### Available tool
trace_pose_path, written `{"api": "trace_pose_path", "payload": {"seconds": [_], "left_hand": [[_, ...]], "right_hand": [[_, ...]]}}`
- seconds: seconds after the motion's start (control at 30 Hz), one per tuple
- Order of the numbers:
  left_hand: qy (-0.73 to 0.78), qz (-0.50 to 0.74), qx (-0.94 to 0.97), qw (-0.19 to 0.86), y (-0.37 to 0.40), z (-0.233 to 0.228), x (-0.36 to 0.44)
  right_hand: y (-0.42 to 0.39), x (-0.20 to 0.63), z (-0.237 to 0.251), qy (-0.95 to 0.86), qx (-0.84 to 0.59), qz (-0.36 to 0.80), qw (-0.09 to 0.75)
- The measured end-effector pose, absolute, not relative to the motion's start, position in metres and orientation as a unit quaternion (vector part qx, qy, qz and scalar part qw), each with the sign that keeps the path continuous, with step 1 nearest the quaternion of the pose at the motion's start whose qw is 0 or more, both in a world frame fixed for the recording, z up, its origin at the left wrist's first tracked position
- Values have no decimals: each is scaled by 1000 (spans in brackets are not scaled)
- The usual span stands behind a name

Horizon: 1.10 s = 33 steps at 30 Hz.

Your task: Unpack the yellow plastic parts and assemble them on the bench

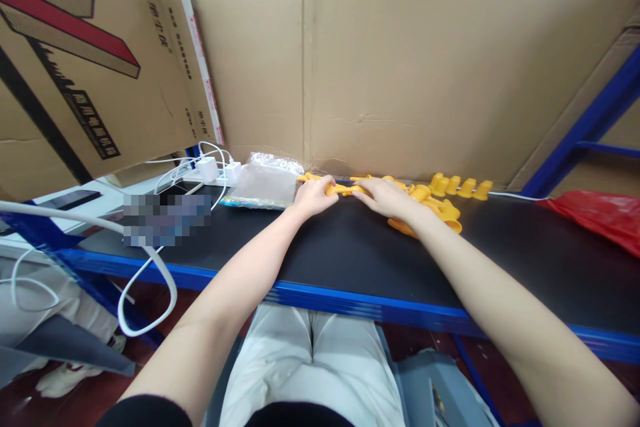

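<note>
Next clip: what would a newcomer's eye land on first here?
The bright yellow plastic parts stand out against the black table top, just under the big brown cardboard wall. Both hands meet there: the left hand and right hand each grip one long yellow piece. A red plastic bag lies far right.

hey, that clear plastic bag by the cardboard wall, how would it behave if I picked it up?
The clear plastic bag looks thin and crinkled, so it is probably floppy and light. Its glossy film may be slippery. It lies flat on the black table, so it should slide, not roll.
</note>
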<state>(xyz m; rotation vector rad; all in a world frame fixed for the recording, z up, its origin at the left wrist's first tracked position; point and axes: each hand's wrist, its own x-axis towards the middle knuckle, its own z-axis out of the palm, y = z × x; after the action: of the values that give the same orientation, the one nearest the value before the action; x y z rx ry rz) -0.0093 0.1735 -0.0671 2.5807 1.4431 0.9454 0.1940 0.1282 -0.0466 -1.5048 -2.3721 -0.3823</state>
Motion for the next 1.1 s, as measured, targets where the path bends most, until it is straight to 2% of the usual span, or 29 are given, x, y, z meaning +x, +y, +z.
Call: {"api": "trace_pose_path", "payload": {"seconds": [0.4,0.6,0.87,1.1], "left_hand": [[452,307,837,12,172,-67,-7],[463,311,830,14,170,-64,-8],[465,302,832,10,169,-63,-8],[462,309,831,17,166,-61,-8]], "right_hand": [[129,193,-45,-805,-553,-183,114],[127,190,-45,-799,-552,-199,130],[130,191,-47,-808,-554,-174,100],[129,193,-45,-809,-537,-199,134]]}}
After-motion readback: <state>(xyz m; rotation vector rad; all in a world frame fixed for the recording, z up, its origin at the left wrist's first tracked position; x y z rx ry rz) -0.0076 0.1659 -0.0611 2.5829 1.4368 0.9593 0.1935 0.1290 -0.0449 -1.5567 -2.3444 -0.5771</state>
